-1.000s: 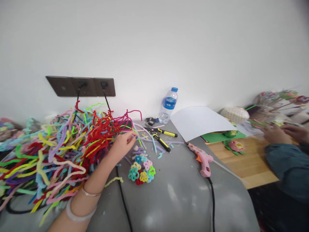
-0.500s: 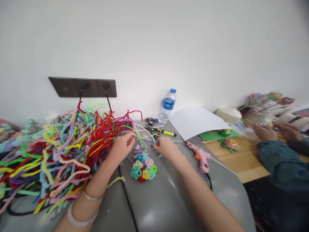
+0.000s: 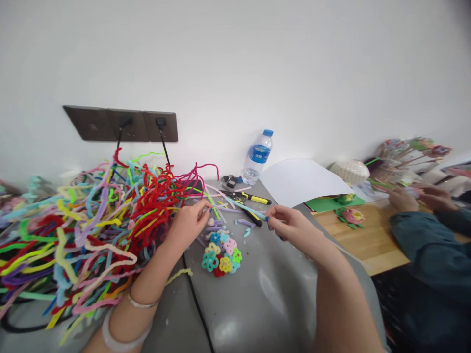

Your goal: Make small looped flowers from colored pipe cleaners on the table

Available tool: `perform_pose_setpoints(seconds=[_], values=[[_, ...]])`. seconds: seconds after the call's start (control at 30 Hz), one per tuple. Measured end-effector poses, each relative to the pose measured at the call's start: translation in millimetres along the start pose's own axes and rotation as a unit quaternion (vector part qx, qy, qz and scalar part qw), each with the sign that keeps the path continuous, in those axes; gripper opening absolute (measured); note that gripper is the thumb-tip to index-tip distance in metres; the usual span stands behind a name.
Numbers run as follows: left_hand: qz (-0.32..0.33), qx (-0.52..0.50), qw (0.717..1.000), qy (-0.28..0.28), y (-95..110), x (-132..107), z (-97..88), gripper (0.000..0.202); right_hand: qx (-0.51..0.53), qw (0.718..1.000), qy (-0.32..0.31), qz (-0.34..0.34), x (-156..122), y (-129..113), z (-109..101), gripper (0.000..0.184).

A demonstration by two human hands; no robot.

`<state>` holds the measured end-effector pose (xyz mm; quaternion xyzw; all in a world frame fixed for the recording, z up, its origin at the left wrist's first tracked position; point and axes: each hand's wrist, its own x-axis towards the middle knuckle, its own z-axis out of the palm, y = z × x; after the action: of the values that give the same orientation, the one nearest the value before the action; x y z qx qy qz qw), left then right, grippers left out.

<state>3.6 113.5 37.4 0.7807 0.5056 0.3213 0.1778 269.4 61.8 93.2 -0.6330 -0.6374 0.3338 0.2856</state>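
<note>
My right hand (image 3: 294,228) pinches one end of a light blue pipe cleaner (image 3: 248,208), which slants up and left above the pliers (image 3: 237,197). My left hand (image 3: 192,221) is closed in a pinch beside the red pipe cleaners; what lies between its fingertips is too small to make out. A lilac pipe cleaner (image 3: 231,210) runs between the two hands. Below them on the grey table sits a cluster of small looped pipe-cleaner flowers (image 3: 222,255) in several colours. Short cut lilac and blue pieces (image 3: 246,223) lie just behind it.
A big tangled heap of pipe cleaners (image 3: 91,235) covers the left side. A water bottle (image 3: 258,156) and white paper (image 3: 303,181) are at the wall. A black cable (image 3: 198,306) crosses the table. At right, another person's hands (image 3: 403,198) work over a wooden board (image 3: 371,240).
My right hand has moved right, drawing out the light blue pipe cleaner. Its hand and forearm now cover the pink glue gun. My left hand stays nearly in place, still pinched.
</note>
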Motion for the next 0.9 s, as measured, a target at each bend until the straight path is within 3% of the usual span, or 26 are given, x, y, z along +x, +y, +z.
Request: perform_pose_setpoints(seconds=[0.13,0.23,0.3,0.53,0.7,0.9], values=[[0.001,-0.001,1.0,-0.005,-2,0,1.3,0.022,0.108,0.99,0.09,0.011,5,17,6,0.021],[0.004,-0.005,1.0,-0.007,-3,1,3.1,0.019,0.196,0.964,0.18,-0.008,8,26,14,0.031],[0.012,-0.016,1.0,0.0,-4,1,5.1,0.018,0.235,0.949,0.209,-0.026,6,26,19,0.034],[0.064,-0.099,0.992,0.038,-6,2,11.8,0.043,0.272,0.95,0.136,-0.066,-4,14,36,0.038],[0.129,-0.092,0.986,0.061,-3,1,9.2,0.014,0.29,0.948,0.1,-0.088,0,8,48,0.036],[0.136,-0.052,0.985,0.088,-5,0,10.2,0.021,0.315,0.94,0.088,-0.101,-3,5,48,0.031]])
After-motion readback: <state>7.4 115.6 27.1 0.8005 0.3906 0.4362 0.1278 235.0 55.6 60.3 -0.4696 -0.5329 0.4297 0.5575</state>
